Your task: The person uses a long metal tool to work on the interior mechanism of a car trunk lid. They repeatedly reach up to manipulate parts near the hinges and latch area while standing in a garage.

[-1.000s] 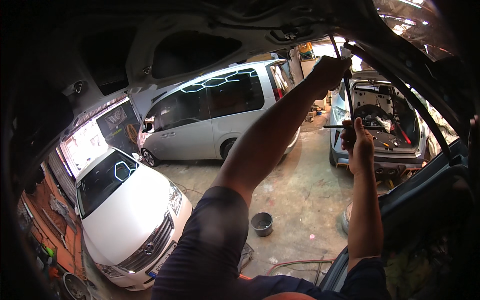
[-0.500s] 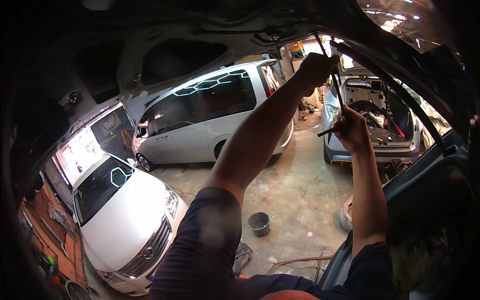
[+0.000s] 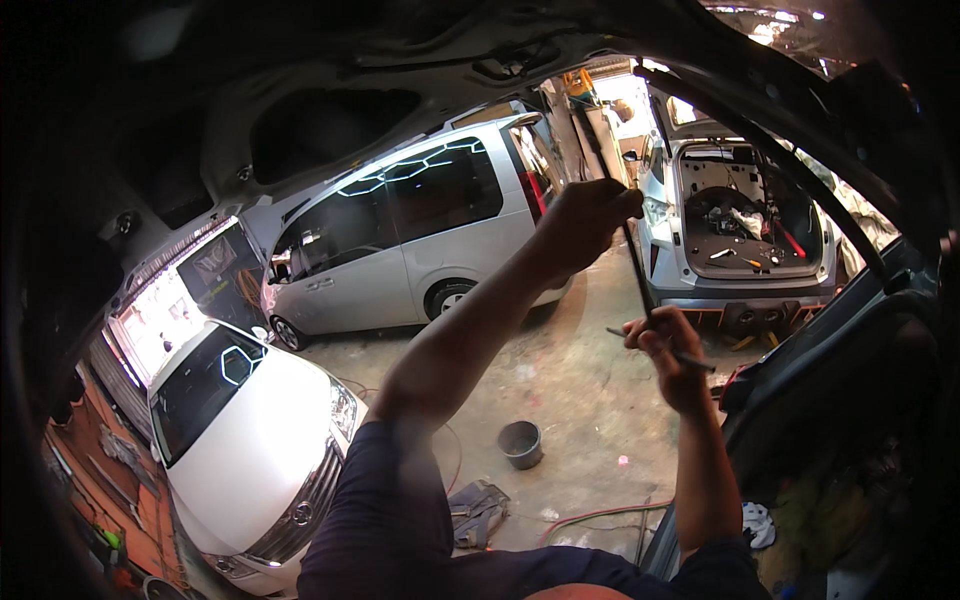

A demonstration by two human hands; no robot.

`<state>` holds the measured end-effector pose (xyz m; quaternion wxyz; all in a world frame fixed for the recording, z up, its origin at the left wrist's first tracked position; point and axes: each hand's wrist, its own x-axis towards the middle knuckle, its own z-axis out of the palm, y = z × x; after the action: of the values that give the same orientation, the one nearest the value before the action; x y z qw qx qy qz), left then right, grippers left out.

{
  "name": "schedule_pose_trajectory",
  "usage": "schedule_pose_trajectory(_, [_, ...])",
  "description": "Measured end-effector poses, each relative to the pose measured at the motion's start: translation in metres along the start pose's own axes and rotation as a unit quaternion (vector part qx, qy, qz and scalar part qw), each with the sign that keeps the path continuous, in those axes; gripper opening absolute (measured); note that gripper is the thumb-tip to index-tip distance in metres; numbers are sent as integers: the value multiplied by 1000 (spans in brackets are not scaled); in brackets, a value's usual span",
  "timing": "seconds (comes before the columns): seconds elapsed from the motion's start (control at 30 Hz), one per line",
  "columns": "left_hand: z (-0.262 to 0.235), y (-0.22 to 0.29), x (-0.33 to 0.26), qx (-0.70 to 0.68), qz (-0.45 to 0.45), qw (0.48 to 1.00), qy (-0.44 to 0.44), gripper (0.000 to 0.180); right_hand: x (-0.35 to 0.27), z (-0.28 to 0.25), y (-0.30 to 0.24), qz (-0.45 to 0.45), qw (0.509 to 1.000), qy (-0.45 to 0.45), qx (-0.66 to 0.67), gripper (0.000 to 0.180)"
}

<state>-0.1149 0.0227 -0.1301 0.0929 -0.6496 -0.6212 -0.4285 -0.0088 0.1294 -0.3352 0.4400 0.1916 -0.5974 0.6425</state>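
A long thin dark rod (image 3: pixel 639 272) with a short crossbar handle (image 3: pixel 694 363) slants through both my hands, leaning left at its top. My left hand (image 3: pixel 597 222) is closed around its upper part. Lower down and to the right, my right hand (image 3: pixel 668 350) grips the handle end, the crossbar sticking out on both sides of the fingers. Above the left hand the rod runs on toward the dark underside of a raised car panel (image 3: pixel 400 75); its tip is hard to make out against the background.
A dark strut (image 3: pixel 790 165) slopes down at the right. Beyond stand a silver van (image 3: pixel 400 260), a white car (image 3: pixel 250 460) and a vehicle with its back open (image 3: pixel 750 240), tools inside. On the floor are a dark bucket (image 3: pixel 520 444) and a red hose (image 3: pixel 600 517).
Both hands have come down and left with the rod, away from the raised panel. The crossbar has turned and now shows on both sides of my right hand. The view has shifted slightly.
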Motion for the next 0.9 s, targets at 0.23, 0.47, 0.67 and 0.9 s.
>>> schedule_pose_trajectory(0.23, [-54,77,-37,-122,-110,984,69,22,-1,76,-66,-162,944,97,-270,18])
schedule_pose_trajectory(0.47, [-76,85,-24,-167,-77,978,94,23,18,100,-90,-217,926,110,-290,19])
schedule_pose_trajectory(0.67, [-89,94,-14,-186,-71,974,106,22,36,114,-96,-245,913,130,-300,19])
schedule_pose_trajectory(0.9, [-93,84,-13,-221,-70,971,61,25,40,113,-91,-245,869,183,-388,18])
